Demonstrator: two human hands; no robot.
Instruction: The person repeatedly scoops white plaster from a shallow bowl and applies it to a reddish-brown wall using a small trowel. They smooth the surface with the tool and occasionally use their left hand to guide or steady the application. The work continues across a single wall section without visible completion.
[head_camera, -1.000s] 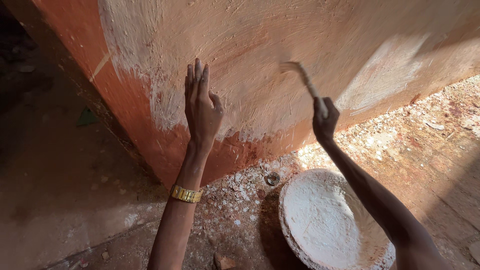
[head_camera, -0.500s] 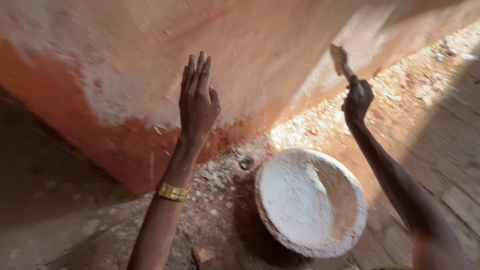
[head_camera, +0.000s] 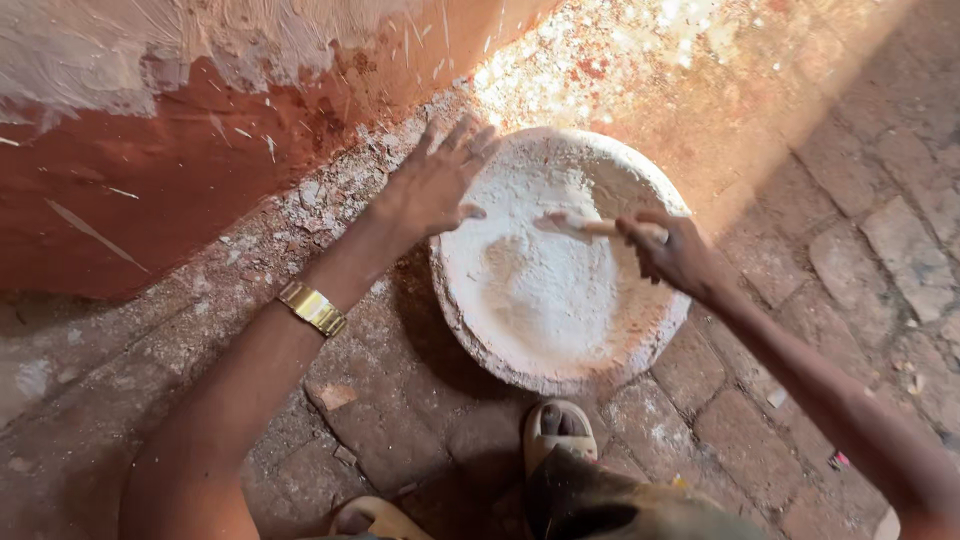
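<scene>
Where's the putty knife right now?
Head view, right of centre: the putty knife is in the right hand, its blade over the white-coated pan on the brick floor, near the left hand.

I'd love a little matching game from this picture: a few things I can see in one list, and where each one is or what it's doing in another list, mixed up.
Things:
1. left hand
2. right hand
3. gold bracelet
4. round pan

Places or states:
A. sits on the brick floor, coated in white powder
B. grips a small tool over the white powder
C. worn on the left wrist
D. open, fingers spread, by the pan's rim nearest the wall

Pairs: 1-D, 2-B, 3-C, 4-A
</scene>
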